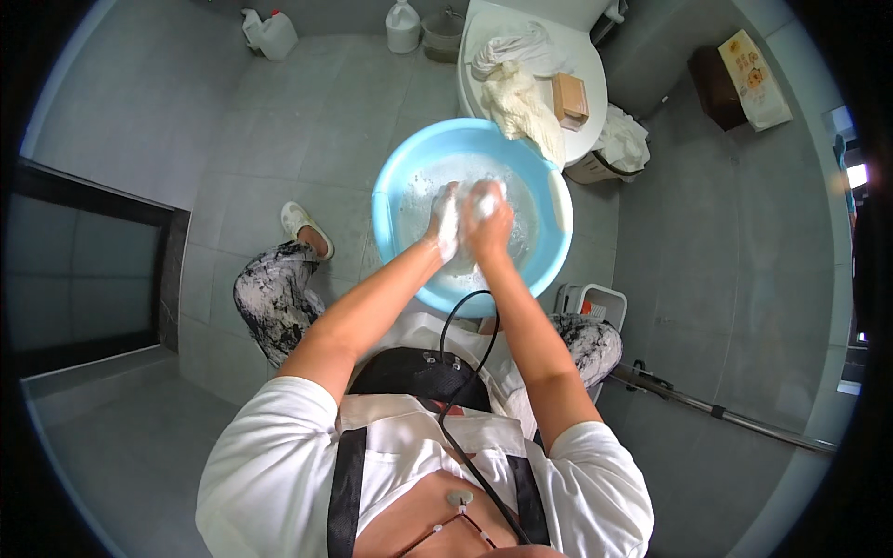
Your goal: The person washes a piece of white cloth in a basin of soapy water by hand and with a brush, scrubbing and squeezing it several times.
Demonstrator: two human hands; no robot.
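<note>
- one round blue basin [391, 200] sits on the grey tiled floor [307, 130], holding soapy water.
- two hands meet over the middle of the basin: the left hand [446, 223] and the right hand [488, 221], each with its grip pressed shut around one white soapy cloth [484, 197] bunched between them.
- the cloth is mostly hidden by foam and fingers; its shape cannot be made out.
- behind the basin stands one white toilet [586, 65] with its lid down, carrying two crumpled cloths, one white towel [512, 45] and one cream rag [523, 110], plus one small brown box [569, 98].
- two white jugs [275, 33] stand against the wall, far left of the basin; one is half cut off.
- one more white bottle [403, 26] stands just left of the toilet.
- one slipper [299, 221] shows left of the basin; the other foot is hidden.
</note>
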